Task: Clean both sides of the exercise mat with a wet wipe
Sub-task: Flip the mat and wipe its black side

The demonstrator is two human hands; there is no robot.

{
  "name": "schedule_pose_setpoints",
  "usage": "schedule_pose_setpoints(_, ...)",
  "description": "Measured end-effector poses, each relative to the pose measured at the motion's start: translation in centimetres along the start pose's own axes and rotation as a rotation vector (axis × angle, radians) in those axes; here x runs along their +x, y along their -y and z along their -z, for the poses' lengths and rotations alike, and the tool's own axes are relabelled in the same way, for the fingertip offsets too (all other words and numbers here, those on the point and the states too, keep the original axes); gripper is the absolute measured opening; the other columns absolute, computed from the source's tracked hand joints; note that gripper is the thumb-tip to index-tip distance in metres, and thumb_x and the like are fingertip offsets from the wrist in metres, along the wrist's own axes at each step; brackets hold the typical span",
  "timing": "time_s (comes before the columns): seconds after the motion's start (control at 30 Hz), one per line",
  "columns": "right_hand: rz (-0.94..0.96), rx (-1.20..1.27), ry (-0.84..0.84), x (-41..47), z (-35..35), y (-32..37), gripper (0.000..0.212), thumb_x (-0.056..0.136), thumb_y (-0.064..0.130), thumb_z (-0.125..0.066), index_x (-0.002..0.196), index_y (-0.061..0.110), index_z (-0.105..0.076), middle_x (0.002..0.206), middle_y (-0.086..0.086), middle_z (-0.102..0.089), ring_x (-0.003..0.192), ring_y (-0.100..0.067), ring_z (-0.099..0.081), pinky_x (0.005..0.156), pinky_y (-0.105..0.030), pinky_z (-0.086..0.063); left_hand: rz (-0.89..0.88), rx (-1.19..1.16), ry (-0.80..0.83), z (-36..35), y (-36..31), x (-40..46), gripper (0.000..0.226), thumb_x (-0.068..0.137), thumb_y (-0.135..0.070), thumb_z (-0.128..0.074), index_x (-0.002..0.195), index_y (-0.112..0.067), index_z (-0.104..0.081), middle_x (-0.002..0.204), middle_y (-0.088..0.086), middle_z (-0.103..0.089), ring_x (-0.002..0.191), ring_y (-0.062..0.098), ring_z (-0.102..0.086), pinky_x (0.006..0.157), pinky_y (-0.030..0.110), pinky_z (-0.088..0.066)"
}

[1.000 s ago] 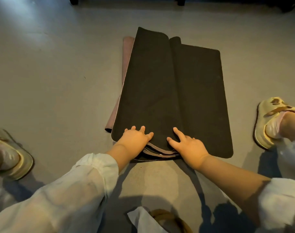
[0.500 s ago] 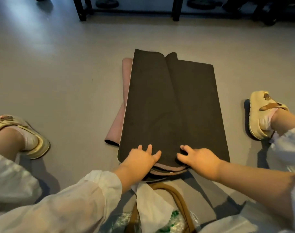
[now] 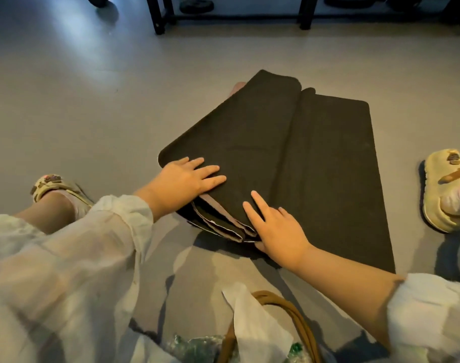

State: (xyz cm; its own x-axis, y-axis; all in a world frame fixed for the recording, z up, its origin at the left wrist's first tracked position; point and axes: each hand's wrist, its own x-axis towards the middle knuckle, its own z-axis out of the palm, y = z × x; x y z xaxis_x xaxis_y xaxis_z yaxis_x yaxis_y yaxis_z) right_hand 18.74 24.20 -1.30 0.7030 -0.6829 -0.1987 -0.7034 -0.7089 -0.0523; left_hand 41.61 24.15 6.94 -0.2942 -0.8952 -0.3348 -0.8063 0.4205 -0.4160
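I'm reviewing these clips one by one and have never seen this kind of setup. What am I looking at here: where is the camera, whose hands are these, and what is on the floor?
There is no robot. A person wears a wide-angle camera on the head, so you look down at their own arms and hands.

On the grey floor lies a folded exercise mat, dark on top, with pinkish layers showing at the near edge. The left hand lies flat on the top fold, fingers straight. The right hand rests at the near edge, fingers straight on top; its thumb is hidden, so a grip cannot be confirmed.

A yellow sandal sits at the right. At the bottom is a brown-handled bag with a white sheet, possibly a wipe.
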Motion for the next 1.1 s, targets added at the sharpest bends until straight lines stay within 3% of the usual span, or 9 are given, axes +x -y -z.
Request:
schedule_pose_setpoints(0.17, 0.143, -0.072, 0.223, 0.9, -3.0, -1.1, 0.095, 0.086, 0.061, -0.051, 0.147, 0.035, 0.017, 0.155, 0.0, 0.027, 0.144, -0.035, -0.007, 0.116, -0.048, -0.009, -0.066, -0.076, 0.278, -7.6, -2.9, -0.9, 0.09, 0.094, -0.013, -0.051, 0.147, -0.026, 0.02, 0.157, 0.005, 0.019, 0.145, 0.032, 0.011, 0.117, 0.049, -0.004)
schedule_pose_setpoints(0.37, -0.022, -0.166, 0.184, -2.5, -4.0, -4.0, 0.103, 0.087, 0.055, -0.054, 0.134, 0.03, 0.034, 0.139, -0.008, 0.042, 0.143, -0.038, 0.016, 0.112, -0.06, 0.001, -0.092, -0.199, 0.111, -9.1, -5.2, -0.7, 0.109, 0.08, -0.073, -0.045, 0.149, -0.015, 0.015, 0.155, 0.008, 0.023, 0.143, 0.032, 0.018, 0.111, 0.053, 0.013)
schedule_pose_setpoints(0.47, -0.124, -0.029, 0.222, -2.7, -5.2, -3.7, 0.101, 0.087, 0.059, -0.049, 0.133, 0.026, 0.034, 0.138, -0.008, 0.044, 0.14, -0.035, 0.026, 0.115, -0.058, -0.003, -0.076, -0.207, 0.059, -8.9, -7.2, 0.2, 0.109, 0.079, -0.076, -0.043, 0.148, -0.017, 0.017, 0.155, 0.009, 0.023, 0.143, 0.035, 0.016, 0.112, 0.056, 0.008)
schedule_pose_setpoints(0.57, -0.062, 0.006, 0.245, -3.2, -5.6, -4.5, 0.098, 0.086, 0.062, -0.044, 0.136, 0.024, 0.031, 0.142, -0.008, 0.04, 0.137, -0.032, 0.032, 0.116, -0.054, -0.002, -0.053, -0.225, 0.024, -9.2, -7.6, 1.0, 0.096, 0.087, -0.068, -0.041, 0.147, -0.022, 0.019, 0.156, 0.011, 0.02, 0.143, 0.038, 0.013, 0.113, 0.057, 0.001)
schedule_pose_setpoints(0.67, -0.002, -0.092, 0.187, -3.8, -5.7, -6.0, 0.092, 0.085, 0.044, -0.047, 0.145, 0.022, 0.019, 0.151, -0.017, 0.023, 0.138, -0.036, 0.018, 0.111, -0.06, -0.02, -0.056, -0.17, 0.032, -9.7, -7.6, 1.4, 0.089, 0.093, -0.058, -0.041, 0.146, -0.022, 0.021, 0.156, 0.013, 0.02, 0.142, 0.04, 0.013, 0.113, 0.058, -0.002)
schedule_pose_setpoints(0.77, -0.031, -0.028, 0.265, -3.9, -5.8, -6.1, 0.089, 0.095, 0.021, -0.047, 0.137, 0.034, 0.03, 0.14, -0.012, 0.042, 0.142, -0.037, 0.017, 0.114, -0.052, -0.022, -0.039, -0.124, 0.081, -9.8, -8.2, 1.6, 0.095, 0.093, -0.05, -0.049, 0.145, -0.021, 0.025, 0.154, 0.016, 0.023, 0.141, 0.045, 0.015, 0.112, 0.061, -0.003)
schedule_pose_setpoints(0.87, -0.061, 0.018, 0.263, -3.3, -5.5, -5.5, 0.103, 0.087, -0.011, -0.048, 0.144, 0.036, 0.024, 0.144, -0.011, 0.043, 0.145, -0.036, 0.0, 0.114, -0.047, -0.026, -0.042, -0.086, 0.149, -9.5, -8.3, 2.0, 0.1, 0.092, -0.037, -0.056, 0.143, -0.021, 0.029, 0.153, 0.017, 0.026, 0.14, 0.046, 0.015, 0.112, 0.06, -0.007)
schedule_pose_setpoints(1.0, -0.025, -0.072, 0.253, -3.0, -5.2, -6.0, 0.1, 0.086, -0.012, -0.048, 0.148, 0.037, 0.013, 0.152, -0.016, 0.028, 0.126, -0.032, -0.036, 0.094, -0.037, -0.044, -0.101, -0.117, 0.29, -7.7, -7.6, 2.6, 0.095, 0.093, -0.02, -0.056, 0.146, -0.024, 0.023, 0.156, 0.014, 0.02, 0.142, 0.043, 0.009, 0.114, 0.055, -0.012)
schedule_pose_setpoints(1.1, 0.046, -0.17, 0.278, -2.5, -3.7, -6.8, 0.079, 0.092, -0.004, -0.041, 0.15, 0.033, -0.001, 0.155, -0.02, 0.015, 0.118, -0.031, -0.042, 0.088, -0.037, -0.045, -0.137, -0.152, 0.35, -5.4, -7.7, 2.8, 0.09, 0.094, -0.014, -0.054, 0.148, -0.026, 0.016, 0.157, 0.011, 0.015, 0.143, 0.04, 0.003, 0.114, 0.052, -0.018)
